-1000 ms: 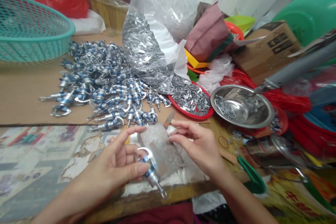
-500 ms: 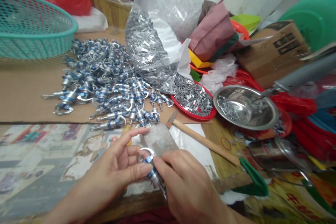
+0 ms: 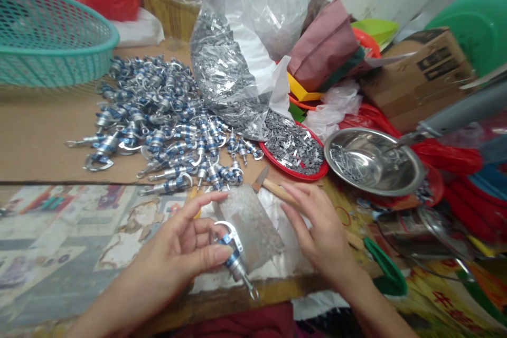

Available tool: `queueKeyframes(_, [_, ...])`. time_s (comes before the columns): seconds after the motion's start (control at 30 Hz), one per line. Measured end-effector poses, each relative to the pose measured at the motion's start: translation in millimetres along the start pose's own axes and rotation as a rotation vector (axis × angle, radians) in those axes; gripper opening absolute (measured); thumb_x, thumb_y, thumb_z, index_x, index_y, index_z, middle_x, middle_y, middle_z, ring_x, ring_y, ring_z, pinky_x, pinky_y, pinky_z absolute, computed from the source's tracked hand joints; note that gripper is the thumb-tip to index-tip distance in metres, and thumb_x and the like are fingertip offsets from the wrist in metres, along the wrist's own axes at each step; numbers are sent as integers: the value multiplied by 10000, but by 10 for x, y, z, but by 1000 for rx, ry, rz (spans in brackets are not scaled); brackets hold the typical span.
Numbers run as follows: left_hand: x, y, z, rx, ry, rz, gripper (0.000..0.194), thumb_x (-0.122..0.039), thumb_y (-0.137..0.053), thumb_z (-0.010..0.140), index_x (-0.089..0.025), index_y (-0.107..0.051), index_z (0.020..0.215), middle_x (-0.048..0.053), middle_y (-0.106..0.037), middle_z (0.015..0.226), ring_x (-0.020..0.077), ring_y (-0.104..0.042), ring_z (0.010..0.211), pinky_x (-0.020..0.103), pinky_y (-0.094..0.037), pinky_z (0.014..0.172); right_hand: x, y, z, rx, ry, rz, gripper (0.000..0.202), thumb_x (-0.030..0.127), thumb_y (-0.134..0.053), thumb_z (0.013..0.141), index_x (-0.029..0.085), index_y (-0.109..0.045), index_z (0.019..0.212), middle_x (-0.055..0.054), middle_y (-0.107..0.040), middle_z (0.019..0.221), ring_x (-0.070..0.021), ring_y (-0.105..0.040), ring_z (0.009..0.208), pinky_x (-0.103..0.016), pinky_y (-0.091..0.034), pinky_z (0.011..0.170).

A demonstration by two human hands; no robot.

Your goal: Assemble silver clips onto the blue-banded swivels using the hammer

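- Over the near edge of the counter (image 3: 293,288), the left hand (image 3: 186,243) pinches a clasp (image 3: 232,256) between thumb and fingers, its ring end pointing down toward the person.
- Its index finger stretches to the far edge of a grey slab (image 3: 253,227).
- Right of the slab, the right hand (image 3: 320,227) has its fingers apart, near the handle of a knife (image 3: 277,189).
- Beyond lies a heap of clasps (image 3: 158,111), beside a basket (image 3: 59,55) and a bag of metal pieces (image 3: 225,68).
- A red dish (image 3: 275,163) holds more pieces, beside a steel bowl (image 3: 368,169).
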State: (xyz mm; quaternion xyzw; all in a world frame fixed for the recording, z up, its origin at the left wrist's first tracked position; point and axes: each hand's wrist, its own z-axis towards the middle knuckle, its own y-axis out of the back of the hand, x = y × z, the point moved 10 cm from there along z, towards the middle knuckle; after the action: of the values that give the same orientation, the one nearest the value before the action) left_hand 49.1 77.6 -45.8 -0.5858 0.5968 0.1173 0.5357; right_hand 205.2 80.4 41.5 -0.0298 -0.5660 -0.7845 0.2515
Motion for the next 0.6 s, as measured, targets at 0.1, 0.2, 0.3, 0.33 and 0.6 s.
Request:
queueKeyframes(0.1, [-14, 16, -8, -21, -9, -1, 709, -216, -774, 678, -261, -397, 1277, -16, -641, 795, 118, -595, 695, 216, -463, 625, -507, -210, 8, 167, -137, -248, 237, 267, -530, 869, 146, -608, 1058, -111, -612, 909, -279, -603, 856, -415, -493, 719])
queueKeyframes(0.2, [5, 25, -2, -17, -9, -11, 724, -208, -772, 680, -269, -382, 1286, -13, -636, 813, 129, -601, 714, 232, -473, 642, -586, -175, -55, 164, -170, -238, 126, 260, -530, 871, 159, -599, 900, -66, -602, 808, -226, -625, 701, -339, -497, 607])
queueKeyframes(0.3, [17, 26, 5, -5, -19, -6, 733, -203, -751, 706, -302, -349, 1310, -13, -625, 836, 148, -612, 751, 256, -476, 671, -322, 172, -156, -8, -126, -141, 103, 236, -513, 886, 178, -546, 964, -52, -632, 843, -186, -644, 701, -270, -493, 591])
queueKeyframes(0.33, [18, 27, 4, -7, -19, -4, 737, -201, -749, 708, -312, -343, 1314, -15, -622, 834, 155, -617, 765, 263, -477, 681, -184, 278, -196, -34, -73, -96, 144, 225, -500, 896, 186, -534, 1030, -48, -646, 862, -176, -652, 729, -247, -495, 609])
queueKeyframes(0.6, [-25, 61, -21, -99, -21, 27, 769, -208, -785, 656, -317, -376, 1297, -30, -644, 769, 148, -632, 695, 241, -487, 642, 428, 323, -440, 191, 252, -94, 529, 75, -389, 871, 228, -354, 1376, -34, -673, 882, -155, -653, 712, -227, -502, 585])
